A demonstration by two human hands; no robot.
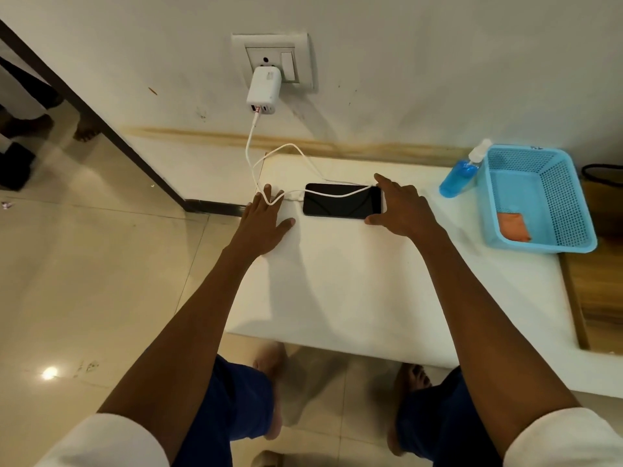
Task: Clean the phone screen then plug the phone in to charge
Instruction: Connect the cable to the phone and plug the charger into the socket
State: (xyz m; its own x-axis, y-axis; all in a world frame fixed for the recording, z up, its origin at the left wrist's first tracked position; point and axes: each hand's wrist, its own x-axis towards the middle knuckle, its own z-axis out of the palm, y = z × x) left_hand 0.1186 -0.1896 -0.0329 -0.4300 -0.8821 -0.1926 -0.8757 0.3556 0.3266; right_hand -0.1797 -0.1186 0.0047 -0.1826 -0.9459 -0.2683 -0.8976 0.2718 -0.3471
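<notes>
A black phone (340, 201) lies flat, screen up and dark, on the white table (354, 281). A white cable (251, 143) runs from the white charger (264, 90) in the wall socket (271, 60), loops over the screen and ends in a plug at the phone's left end. My left hand (266, 222) rests flat on the table just left of the phone, with the cable loop draped over its fingers. My right hand (401, 205) spans the phone's right end, forefinger at the far corner and thumb at the near corner.
A blue spray bottle (460, 176) stands at the back right beside a blue plastic basket (553, 237) that holds an orange cloth (513, 225). A wooden surface borders the table on the right. Tiled floor lies to the left, with a person's feet by a dark door frame.
</notes>
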